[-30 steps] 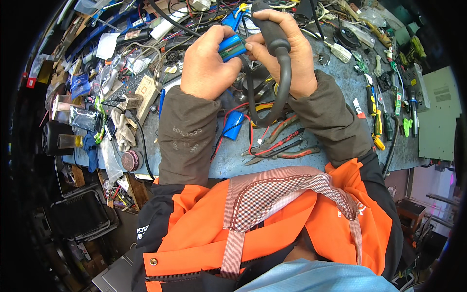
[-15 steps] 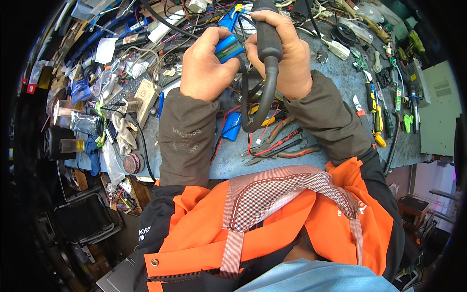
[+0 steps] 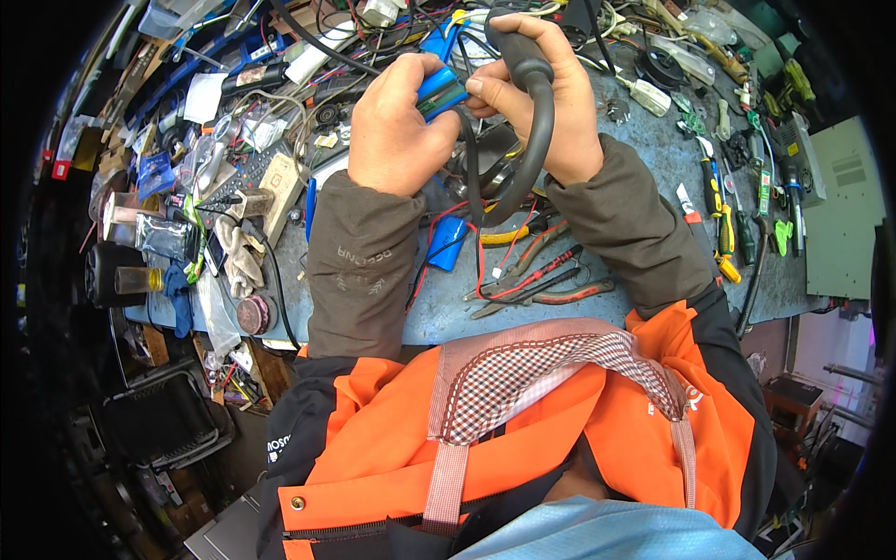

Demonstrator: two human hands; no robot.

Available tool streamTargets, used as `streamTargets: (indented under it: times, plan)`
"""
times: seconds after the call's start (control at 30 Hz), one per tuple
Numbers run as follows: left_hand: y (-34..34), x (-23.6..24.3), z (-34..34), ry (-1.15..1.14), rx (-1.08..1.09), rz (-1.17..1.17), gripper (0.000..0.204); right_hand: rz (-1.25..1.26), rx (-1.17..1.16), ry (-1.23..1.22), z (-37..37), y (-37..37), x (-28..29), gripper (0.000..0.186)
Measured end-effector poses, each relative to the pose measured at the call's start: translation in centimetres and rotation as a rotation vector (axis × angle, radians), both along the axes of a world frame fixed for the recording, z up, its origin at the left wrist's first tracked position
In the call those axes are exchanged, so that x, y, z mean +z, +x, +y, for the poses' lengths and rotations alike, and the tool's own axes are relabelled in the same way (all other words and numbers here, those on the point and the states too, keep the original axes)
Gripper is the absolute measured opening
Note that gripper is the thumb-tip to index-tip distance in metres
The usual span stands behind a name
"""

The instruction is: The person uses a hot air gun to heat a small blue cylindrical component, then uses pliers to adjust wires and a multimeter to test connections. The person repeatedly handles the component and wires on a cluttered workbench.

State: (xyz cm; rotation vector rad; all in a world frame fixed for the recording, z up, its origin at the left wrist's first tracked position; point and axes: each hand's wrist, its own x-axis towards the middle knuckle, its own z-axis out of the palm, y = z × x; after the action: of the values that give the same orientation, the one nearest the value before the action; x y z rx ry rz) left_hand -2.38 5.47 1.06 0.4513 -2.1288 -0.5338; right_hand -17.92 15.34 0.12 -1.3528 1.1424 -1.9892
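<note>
Left hand (image 3: 397,126) grips blue pack (image 3: 439,91); right hand (image 3: 551,103) holds black-handled tool (image 3: 523,56)

Both forearms are raised from the lower part of the view and converge toward the upper middle, each covered to the wrist by a dark brownish sleeve. The left hand (image 3: 397,131) is seen from its back, knuckles turned up and toward the viewer, with the fingers curled inward and the thumb pressed against them in a pinch. The right hand (image 3: 541,98) is set just beside it, wrapped in a closed grip, with the thumb (image 3: 485,89) stretched toward the left hand so that the two nearly meet. The elbows are spread apart, the wrists bent slightly inward, and both hands are held above the desk.
</note>
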Motion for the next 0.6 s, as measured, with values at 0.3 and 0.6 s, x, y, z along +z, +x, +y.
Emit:
streamTargets:
  times: [0.3, 0.6]
  plan:
    - [-0.4, -0.1, 0.7, 0.063, -0.046, 0.001, 0.039, 0.497, -0.352, -0.085, 0.5, 0.0, 0.1, 0.063]
    - [-1.0, -0.9, 0.4, 0.278, -0.113, 0.075, 0.035, 0.219, -0.216, -0.054, -0.3, -0.5, -1.3, 0.066]
